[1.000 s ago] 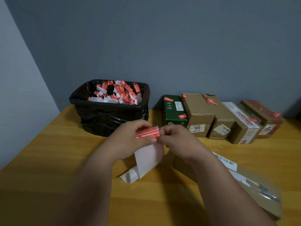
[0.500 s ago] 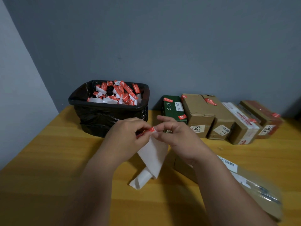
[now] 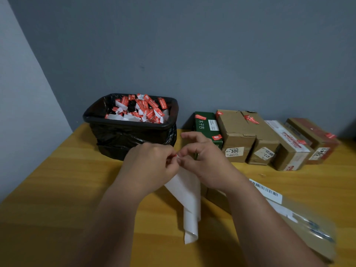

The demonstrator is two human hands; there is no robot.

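My left hand (image 3: 152, 166) and my right hand (image 3: 204, 160) meet above the wooden table (image 3: 57, 189), both pinching the top of a white paper strip (image 3: 189, 199). A sliver of its red sticker end (image 3: 175, 155) shows between my fingertips. The strip hangs down and its curled lower end reaches the table. A cardboard parcel (image 3: 289, 214) with a barcode label lies under my right forearm, partly hidden and blurred.
A black bin (image 3: 133, 132) lined with a black bag stands at the back left, full of red-and-white sticker strips. A green box (image 3: 204, 124) and several brown cardboard parcels (image 3: 237, 135) line the grey wall at the back right.
The red sticker end, flat and readable a second ago, has been turned and folded in between my fingers. The white strip swung to hang more vertically, its tail moving right.
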